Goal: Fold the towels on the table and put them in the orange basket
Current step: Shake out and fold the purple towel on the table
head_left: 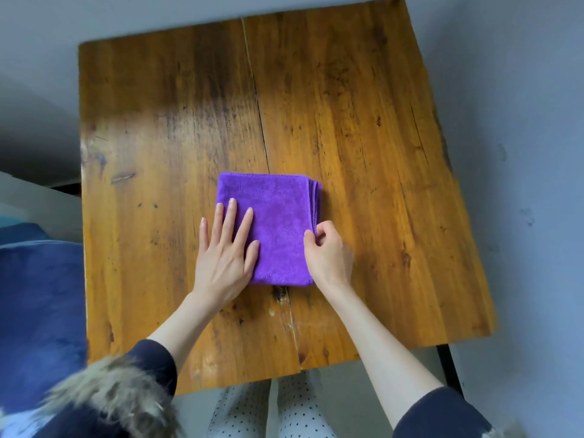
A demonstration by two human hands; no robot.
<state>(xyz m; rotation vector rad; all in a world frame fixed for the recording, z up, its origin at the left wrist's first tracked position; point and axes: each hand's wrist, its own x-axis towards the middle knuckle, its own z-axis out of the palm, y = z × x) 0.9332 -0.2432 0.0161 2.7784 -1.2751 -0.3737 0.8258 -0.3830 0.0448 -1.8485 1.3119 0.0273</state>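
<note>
One purple towel (278,222), folded square, lay on the surface (363,121). Left hand (226,251) pressed it flat, fingers straight; right hand (328,251) pinched its layered right edge, bare wood beyond that grip.

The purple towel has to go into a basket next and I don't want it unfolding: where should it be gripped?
Judging by its pose, grip the purple towel along its right edge, where the stacked layer ends show. Come from the right, as the right hand does, fingers under and thumb on top, pinching all layers together. The left hand lies flat on it.
</note>
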